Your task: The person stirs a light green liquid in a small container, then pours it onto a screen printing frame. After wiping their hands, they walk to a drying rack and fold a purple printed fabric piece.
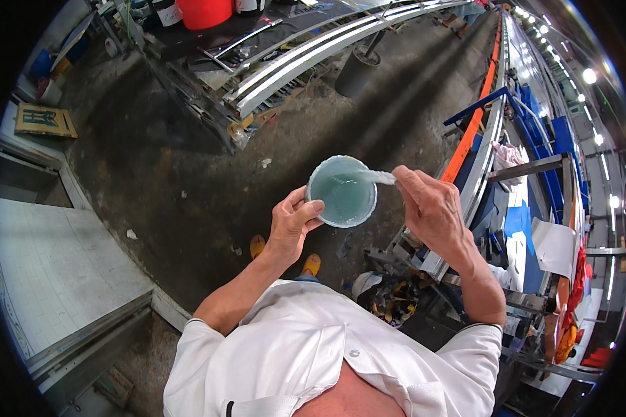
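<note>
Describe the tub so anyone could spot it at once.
Above the white shirt, the left hand holds a round tub, a whitish stick in the right hand crossing its rim. Unlike the red container up top, it shows pale greenish contents.

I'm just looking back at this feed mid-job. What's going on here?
A person stands on a dark, stained floor between work surfaces. Their left hand holds a round, whitish tub by its side, thumb near the rim. Their right hand grips a pale, coated stick that crosses the tub's right rim. Bluish-green liquid sits inside; whether the stick's far end dips into it is hard to tell.
</note>
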### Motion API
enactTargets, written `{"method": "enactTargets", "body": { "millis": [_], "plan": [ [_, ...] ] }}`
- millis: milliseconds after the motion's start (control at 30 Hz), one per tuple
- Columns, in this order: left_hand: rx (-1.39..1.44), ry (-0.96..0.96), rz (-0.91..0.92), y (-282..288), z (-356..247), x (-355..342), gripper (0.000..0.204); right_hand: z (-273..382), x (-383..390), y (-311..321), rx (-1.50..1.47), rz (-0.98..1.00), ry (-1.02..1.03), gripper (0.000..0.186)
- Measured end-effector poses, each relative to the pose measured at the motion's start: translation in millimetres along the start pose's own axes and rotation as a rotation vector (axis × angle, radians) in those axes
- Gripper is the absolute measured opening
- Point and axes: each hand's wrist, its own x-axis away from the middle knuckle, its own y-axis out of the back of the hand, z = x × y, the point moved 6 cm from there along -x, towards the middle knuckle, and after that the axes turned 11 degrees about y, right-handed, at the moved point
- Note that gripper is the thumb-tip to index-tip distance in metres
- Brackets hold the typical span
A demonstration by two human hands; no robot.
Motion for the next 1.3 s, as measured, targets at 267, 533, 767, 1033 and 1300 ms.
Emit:
{"method": "enactTargets", "body": {
  "millis": [267,533,767,1033,1300],
  "plan": [
    [0.006,-0.04,-0.047,2,1,-1,0.058,14,7,-23,-0.676,0.037,-0.535,0.008],
    [0.007,-0.028,-0.025,0,-6,5,0.067,7,-11,-4,-0.118,0.003,-0.099,0.005],
    [0.02,-0.001,-0.007,3,-4,4,0.068,-10,10,-32,-0.736,0.021,-0.582,0.024],
    [0.017,-0.003,-0.043,3,-5,6,0.066,2,1,-7,-0.202,0.056,-0.092,0.014],
    [0.02,0.019,0.001,-1,0,4,0.065,-8,1,-12,-0.352,-0.168,-0.154,0.021]
  ]
}}
